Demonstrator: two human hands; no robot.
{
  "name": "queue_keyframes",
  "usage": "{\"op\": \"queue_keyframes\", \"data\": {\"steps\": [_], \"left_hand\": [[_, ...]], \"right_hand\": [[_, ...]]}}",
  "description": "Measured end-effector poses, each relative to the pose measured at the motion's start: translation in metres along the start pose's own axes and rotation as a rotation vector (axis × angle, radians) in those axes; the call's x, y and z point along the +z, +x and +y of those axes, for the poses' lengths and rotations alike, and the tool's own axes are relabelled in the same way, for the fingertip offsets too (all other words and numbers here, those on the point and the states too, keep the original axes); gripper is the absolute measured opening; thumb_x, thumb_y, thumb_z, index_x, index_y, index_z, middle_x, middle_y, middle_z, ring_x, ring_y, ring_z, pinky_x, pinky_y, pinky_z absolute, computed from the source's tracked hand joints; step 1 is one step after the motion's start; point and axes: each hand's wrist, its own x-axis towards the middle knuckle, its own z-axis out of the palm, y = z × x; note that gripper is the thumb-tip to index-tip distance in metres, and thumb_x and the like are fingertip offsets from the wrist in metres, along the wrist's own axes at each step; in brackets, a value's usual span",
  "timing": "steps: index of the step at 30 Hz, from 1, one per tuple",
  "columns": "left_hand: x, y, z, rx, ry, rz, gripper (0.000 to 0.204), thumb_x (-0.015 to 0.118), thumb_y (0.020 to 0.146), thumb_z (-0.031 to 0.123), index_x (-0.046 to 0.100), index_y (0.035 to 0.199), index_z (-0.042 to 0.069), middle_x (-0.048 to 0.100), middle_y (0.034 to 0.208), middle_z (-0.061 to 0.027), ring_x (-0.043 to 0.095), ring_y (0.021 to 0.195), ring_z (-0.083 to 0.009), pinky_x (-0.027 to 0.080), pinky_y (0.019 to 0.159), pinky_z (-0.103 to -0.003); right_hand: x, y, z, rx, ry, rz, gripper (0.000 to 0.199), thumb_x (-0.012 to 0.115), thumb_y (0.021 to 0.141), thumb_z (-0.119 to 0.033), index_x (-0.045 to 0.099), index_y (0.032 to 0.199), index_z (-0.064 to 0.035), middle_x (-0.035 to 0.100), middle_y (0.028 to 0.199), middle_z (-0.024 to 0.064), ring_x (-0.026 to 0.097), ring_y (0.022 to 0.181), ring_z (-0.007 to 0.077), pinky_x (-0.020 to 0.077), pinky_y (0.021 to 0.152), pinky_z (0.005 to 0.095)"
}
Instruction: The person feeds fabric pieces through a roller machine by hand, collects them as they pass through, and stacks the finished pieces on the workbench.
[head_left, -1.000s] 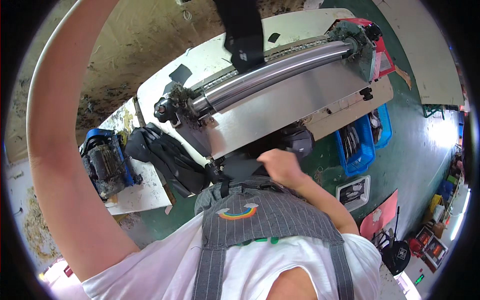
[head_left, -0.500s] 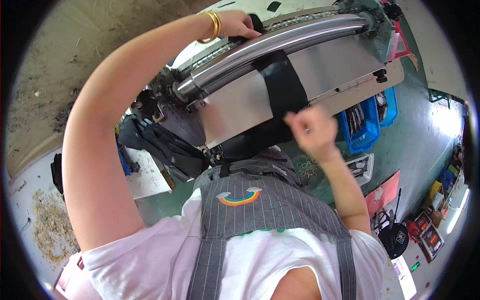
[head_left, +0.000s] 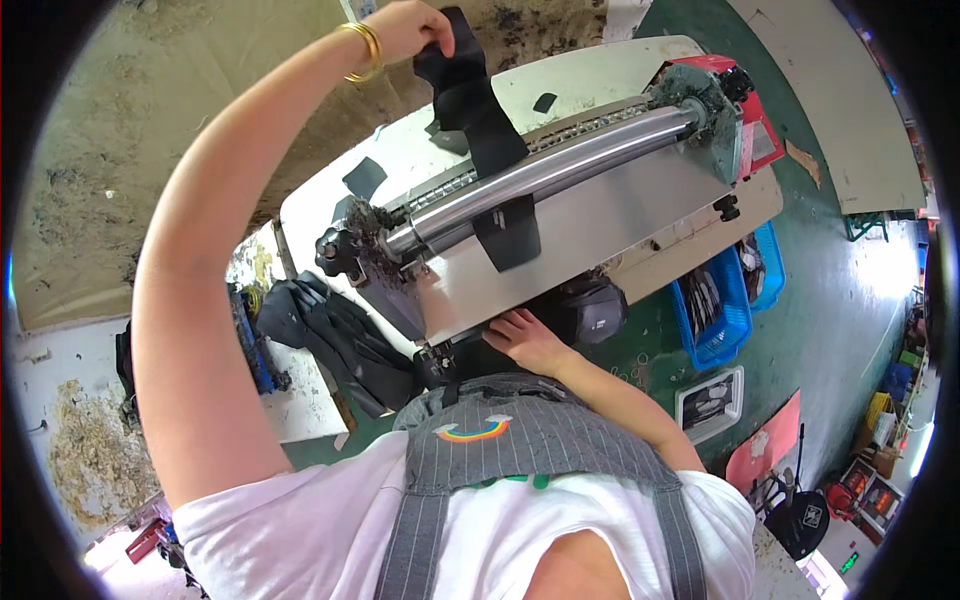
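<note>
My left hand (head_left: 415,30), with a gold bangle at its wrist, pinches the far end of a black sheet piece (head_left: 470,105) and holds it up behind the machine. The piece runs down under the long shiny metal roller (head_left: 560,165). Its near end lies on the flat metal plate (head_left: 600,220) in front. At the plate's near edge, my right hand (head_left: 530,342) reaches low over dark material, fingers extended and slightly apart. Its fingertips touch or nearly touch that material, and nothing shows held in them.
Dark fabric-like pieces (head_left: 335,335) hang over a white surface to the left. Small black scraps (head_left: 365,178) lie on the white table behind the roller. Blue baskets (head_left: 715,310) and a white tray (head_left: 710,405) with dark pieces stand on the green floor, right.
My left hand has moved up and away, drawing the black piece farther through behind the roller. The right hand has dropped from beside the piece to below the plate's near edge.
</note>
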Motion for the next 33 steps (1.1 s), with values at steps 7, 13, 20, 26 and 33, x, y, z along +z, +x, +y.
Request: {"op": "queue_keyframes", "data": {"steps": [7, 13, 20, 26, 33], "left_hand": [[-0.039, -0.002, 0.047, -0.353, 0.001, 0.116, 0.025, 0.076, 0.073, 0.022, 0.072, 0.087, 0.001, 0.069, 0.080, -0.0124, 0.064, 0.072, -0.0196, 0.052, 0.066, -0.030], [-0.037, -0.048, -0.029, -0.262, 0.089, 0.226, 0.018, 0.072, 0.078, 0.018, 0.068, 0.091, 0.008, 0.068, 0.087, -0.0039, 0.063, 0.086, -0.0162, 0.048, 0.081, -0.030], [-0.066, -0.114, -0.009, -0.225, -0.146, 0.464, 0.019, 0.067, 0.083, 0.010, 0.065, 0.101, 0.005, 0.067, 0.093, -0.0055, 0.061, 0.088, -0.0148, 0.048, 0.083, -0.028], [-0.050, -0.190, 0.011, -0.293, -0.237, 0.788, 0.043, 0.065, 0.084, 0.003, 0.055, 0.126, 0.009, 0.067, 0.100, -0.0040, 0.060, 0.094, -0.0117, 0.048, 0.080, -0.028], [-0.036, -0.223, -0.023, -0.398, -0.018, 0.481, 0.030, 0.070, 0.079, 0.004, 0.061, 0.108, 0.004, 0.067, 0.089, -0.0134, 0.064, 0.078, -0.0247, 0.049, 0.072, -0.030]], "right_hand": [[-0.069, 0.016, -0.027, 0.011, -0.027, 0.214, 0.027, 0.059, 0.076, -0.014, 0.066, 0.102, -0.0076, 0.061, 0.106, 0.0093, 0.058, 0.100, 0.0259, 0.0477, 0.087, 0.0404], [-0.263, 0.108, 0.029, 0.171, 0.039, 0.501, 0.012, 0.067, 0.082, -0.011, 0.066, 0.090, -0.0020, 0.066, 0.085, 0.0131, 0.064, 0.076, 0.0289, 0.0524, 0.069, 0.0374], [-0.239, 0.271, 0.257, 0.372, -0.215, -0.144, 0.017, 0.070, 0.076, -0.018, 0.068, 0.084, -0.0036, 0.068, 0.089, 0.0185, 0.065, 0.088, 0.0361, 0.0509, 0.077, 0.0441], [-0.088, 0.334, 0.316, 0.557, -0.260, -0.578, 0.060, 0.082, 0.070, -0.024, 0.055, 0.111, 0.0102, 0.064, 0.105, 0.0262, 0.064, 0.097, 0.0359, 0.0526, 0.082, 0.0410], [-0.063, 0.342, 0.314, 0.984, -0.178, -0.596, 0.089, 0.087, 0.065, -0.033, 0.044, 0.124, 0.0176, 0.062, 0.115, 0.0275, 0.063, 0.105, 0.0362, 0.0522, 0.090, 0.0390]]}}
